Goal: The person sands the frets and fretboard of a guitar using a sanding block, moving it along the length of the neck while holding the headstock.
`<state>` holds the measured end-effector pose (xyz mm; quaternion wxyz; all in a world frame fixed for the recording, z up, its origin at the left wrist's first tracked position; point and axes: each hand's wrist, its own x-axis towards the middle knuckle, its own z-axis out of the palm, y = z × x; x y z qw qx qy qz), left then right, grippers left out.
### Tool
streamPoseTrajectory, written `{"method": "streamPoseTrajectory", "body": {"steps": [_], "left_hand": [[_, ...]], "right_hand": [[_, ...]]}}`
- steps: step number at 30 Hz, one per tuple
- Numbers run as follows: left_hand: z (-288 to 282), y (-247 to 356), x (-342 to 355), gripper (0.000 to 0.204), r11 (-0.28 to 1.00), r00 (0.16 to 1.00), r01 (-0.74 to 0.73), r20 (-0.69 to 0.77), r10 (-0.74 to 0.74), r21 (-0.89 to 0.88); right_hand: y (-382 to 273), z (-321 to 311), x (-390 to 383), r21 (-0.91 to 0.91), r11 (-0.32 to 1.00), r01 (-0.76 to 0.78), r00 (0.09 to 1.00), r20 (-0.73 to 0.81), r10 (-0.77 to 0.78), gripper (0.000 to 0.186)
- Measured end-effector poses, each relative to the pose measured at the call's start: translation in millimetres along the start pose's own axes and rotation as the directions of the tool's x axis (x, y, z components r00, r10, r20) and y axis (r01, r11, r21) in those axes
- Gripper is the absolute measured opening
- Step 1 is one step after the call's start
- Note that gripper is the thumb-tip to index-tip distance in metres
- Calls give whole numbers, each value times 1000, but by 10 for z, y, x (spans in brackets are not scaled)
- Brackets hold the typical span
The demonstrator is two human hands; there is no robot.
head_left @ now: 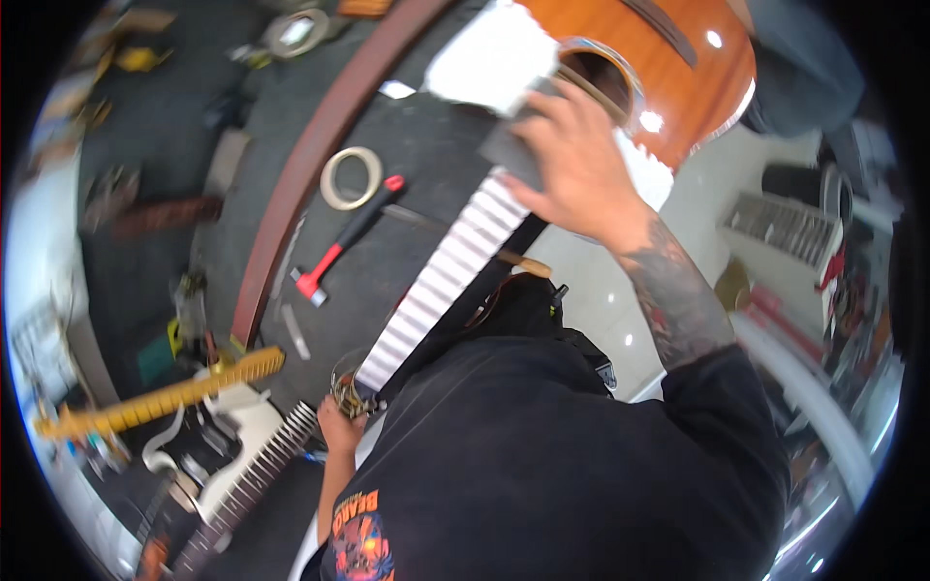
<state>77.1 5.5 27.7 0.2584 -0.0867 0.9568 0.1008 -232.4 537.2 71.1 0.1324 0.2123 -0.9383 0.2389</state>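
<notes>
An acoustic guitar (712,82) lies across the bench, its orange-brown body at the top and its neck running down toward me. White strips alternate with thin dark lines along the fretboard (441,276), and white covering (489,63) lies over the top beside the sound hole (593,76). My right hand (579,165) presses a dark grey flat sanding pad (509,145) onto the fretboard's body end, its fingers over the pad. My left hand (339,426) is closed around the headstock (351,395) by the tuners; its fingertips are partly hidden.
Left of the neck lie a red-and-black hammer (339,242), a tape roll (351,178) and a long brown curved strip (300,174). A wooden-handled tool (523,262) sticks out under the neck. A yellow guitar neck (165,395) and a white electric guitar (237,416) are at lower left.
</notes>
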Motion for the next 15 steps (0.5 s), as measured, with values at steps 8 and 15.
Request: {"method": "streamPoseTrajectory", "body": {"steps": [8,15], "left_hand": [[-149,195,-45,64,987,987,94,-117,-109,-130],[539,-23,-588,78,863,832,22,-469,-296,-505]], "right_hand": [[-882,-626,-177,-87,996,8,999,-52,-12,54],[-1842,-2569,960,-692,707,144,397,-614,-682,41]]}}
